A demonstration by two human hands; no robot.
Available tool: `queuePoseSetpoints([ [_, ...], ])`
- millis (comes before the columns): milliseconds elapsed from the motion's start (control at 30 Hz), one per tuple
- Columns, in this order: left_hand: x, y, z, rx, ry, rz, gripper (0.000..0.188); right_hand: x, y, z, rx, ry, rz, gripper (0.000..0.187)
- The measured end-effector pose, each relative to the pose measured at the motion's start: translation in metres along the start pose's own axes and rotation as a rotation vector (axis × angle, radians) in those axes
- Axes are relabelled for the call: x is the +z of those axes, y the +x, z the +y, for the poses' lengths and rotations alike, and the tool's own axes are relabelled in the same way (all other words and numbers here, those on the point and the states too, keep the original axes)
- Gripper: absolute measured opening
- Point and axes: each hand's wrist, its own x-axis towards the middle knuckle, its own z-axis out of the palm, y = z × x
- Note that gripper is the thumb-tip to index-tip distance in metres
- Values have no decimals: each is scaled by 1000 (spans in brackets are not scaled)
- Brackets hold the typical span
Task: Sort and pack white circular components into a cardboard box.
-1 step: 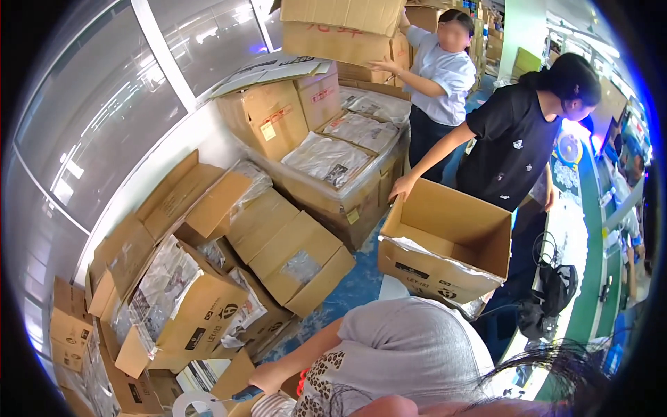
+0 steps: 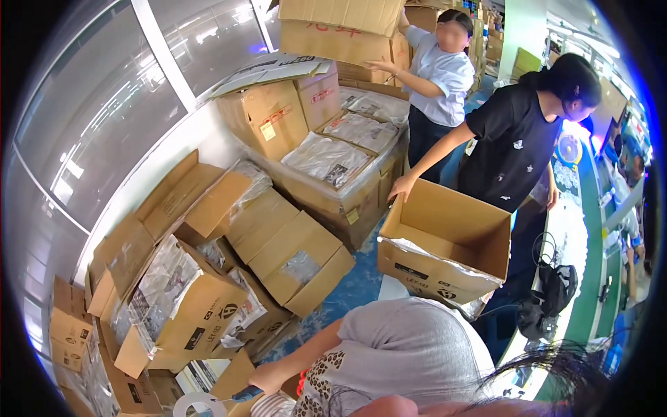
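Note:
At the bottom, my grey-sleeved right arm reaches left over the cartons. My right hand (image 2: 267,379) is closed round the blue handle of a tape dispenser (image 2: 244,395), with a white roll of tape (image 2: 186,404) at its far end. Below the hand lies an open carton flap (image 2: 235,375), beside several white packs (image 2: 198,375). Striped cloth (image 2: 276,404) and something red show near my wrist. My left hand is out of view.
Open cartons (image 2: 208,326) with clear plastic crowd the left. A person in black grips an empty carton (image 2: 445,267); behind, another person lifts a large carton (image 2: 337,45). A plastic-wrapped carton stack (image 2: 326,208) stands between. At right are a black bag (image 2: 549,302) and green conveyor (image 2: 590,278).
The large carton lifted at the back has shifted slightly left. My right hand and the tape dispenser show hardly any movement.

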Motion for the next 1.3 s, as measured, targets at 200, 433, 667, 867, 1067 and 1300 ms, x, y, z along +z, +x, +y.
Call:
queuePoseSetpoints([
  [200,-4,-7,-23,-35,-63,18,43,6,-7,4,-38,21,66,34],
  [433,-3,-73,53,149,-64,68,41,20,-29,-24,-528,146,-13,26],
  [667,46,-234,157,587,58,220,39,9,-37,-47,-251,-173,-302,27],
  [867,94,-229,123,660,0,296,48,15,-35,-46,-280,-154,-339,26],
  [1067,100,-245,131,680,33,79,42,3,-37,-64,-261,-121,-420,27],
  [1300,127,-231,106,703,62,88,43,7,-35,-46,-310,-154,-338,25],
])
